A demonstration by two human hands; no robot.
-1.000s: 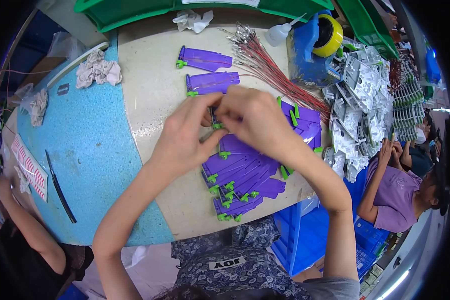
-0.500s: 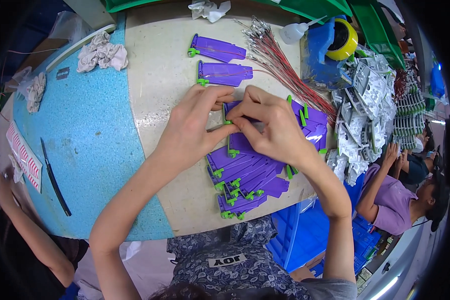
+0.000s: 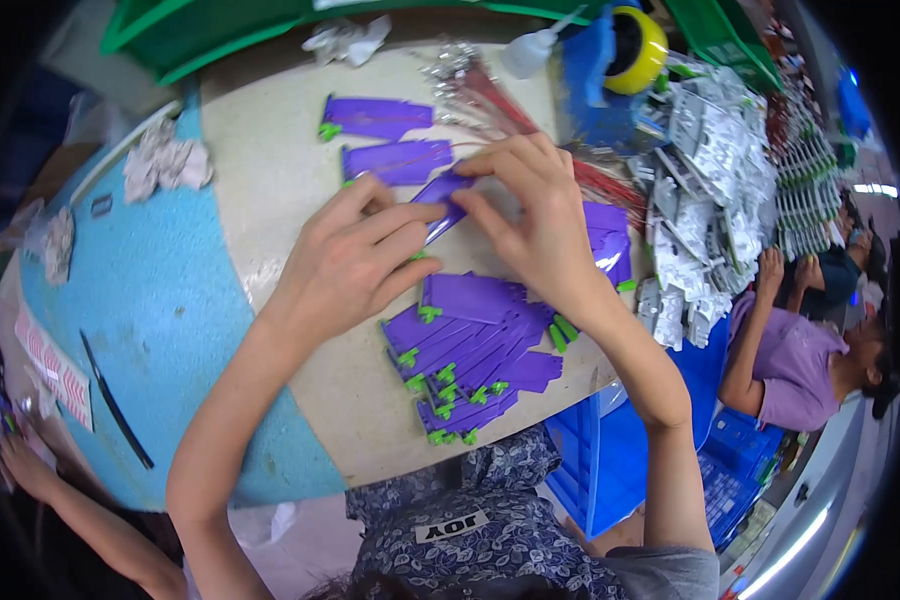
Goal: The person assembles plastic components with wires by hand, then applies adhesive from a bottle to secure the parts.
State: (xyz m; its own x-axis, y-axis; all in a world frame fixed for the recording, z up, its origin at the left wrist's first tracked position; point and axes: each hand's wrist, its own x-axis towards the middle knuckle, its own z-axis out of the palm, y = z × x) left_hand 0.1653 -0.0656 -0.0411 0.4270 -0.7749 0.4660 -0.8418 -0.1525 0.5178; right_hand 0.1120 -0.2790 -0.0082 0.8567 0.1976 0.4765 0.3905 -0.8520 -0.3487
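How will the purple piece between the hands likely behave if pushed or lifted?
The purple piece is probably fairly stiff: its outline looks straight between the left hand and right hand. It seems likely light, being slim and flat. It may slide easily, since its face shows a glossy highlight.

A hand could pass over the pale strip of desk (image 3: 255, 170) left of the two far purple panels (image 3: 390, 118), or across the blue mat (image 3: 170, 290) around the slim black tool (image 3: 117, 405). A green bin (image 3: 200, 40) walled the far edge; red wires (image 3: 500, 105), a tape dispenser (image 3: 592, 105) and heaped whitish parts (image 3: 710, 190) obstructed the right, piled purple panels (image 3: 470, 345) the near side.
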